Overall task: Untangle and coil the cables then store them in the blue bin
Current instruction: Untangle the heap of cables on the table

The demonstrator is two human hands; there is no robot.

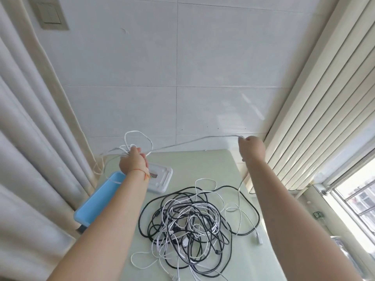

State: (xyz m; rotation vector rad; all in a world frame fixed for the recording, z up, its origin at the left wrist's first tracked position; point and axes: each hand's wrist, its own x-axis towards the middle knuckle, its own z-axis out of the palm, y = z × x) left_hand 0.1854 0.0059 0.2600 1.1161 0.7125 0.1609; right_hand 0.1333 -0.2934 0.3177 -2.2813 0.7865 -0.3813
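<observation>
Head view: pale green counter (203, 169) against a white tiled wall (162, 78), curtain (30, 138) left, blinds (314, 98) right. Left hand (133, 162) grips white loops; right hand (251, 149) pinches the white cable (192, 141). Tangled cables (188, 222) lie near; blue bin (99, 201) left.

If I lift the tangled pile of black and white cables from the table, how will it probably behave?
The cable pile is probably floppy: its strands lie in loose loops. It would likely come up as one clump, since black and white strands cross. Loose ends near the table edge may trail and snag.
</observation>
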